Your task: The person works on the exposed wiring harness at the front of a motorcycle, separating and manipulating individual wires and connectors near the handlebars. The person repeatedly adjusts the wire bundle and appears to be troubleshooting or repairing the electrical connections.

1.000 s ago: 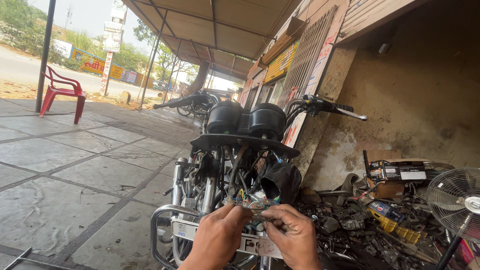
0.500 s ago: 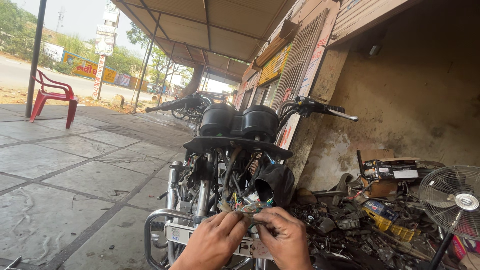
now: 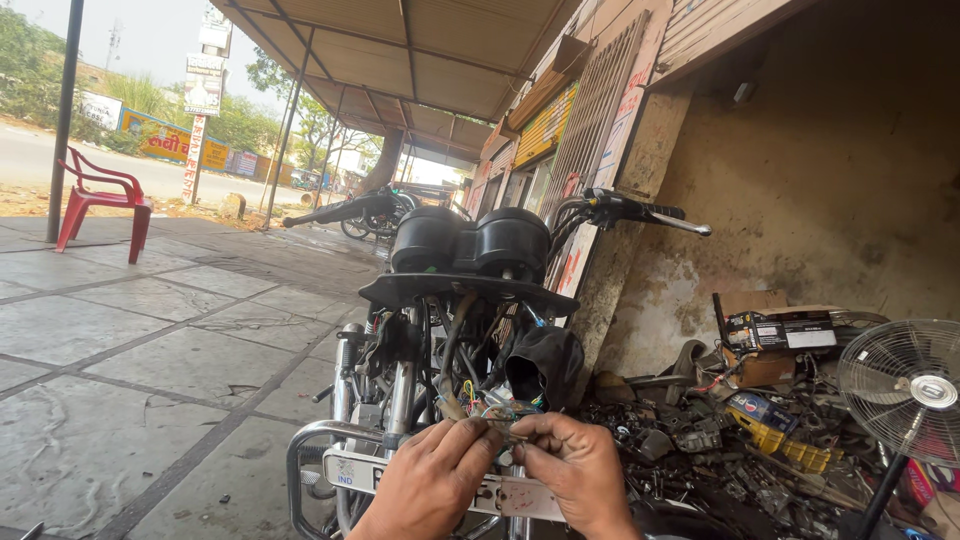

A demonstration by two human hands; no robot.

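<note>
Where wires (image 3: 492, 408) tangle, two hands (image 3: 505, 478).

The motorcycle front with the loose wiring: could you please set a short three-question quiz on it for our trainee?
1. True or false: both hands pinch the bundle of coloured wires below the two round gauges.
2. Which stands at the right edge? A) a fan B) a ladder C) a red chair
3. Fill in: the red plastic ____ stands far left on the paving.

Key:
1. True: left hand and right hand meet on the wires.
2. A, the fan.
3. chair.
</note>
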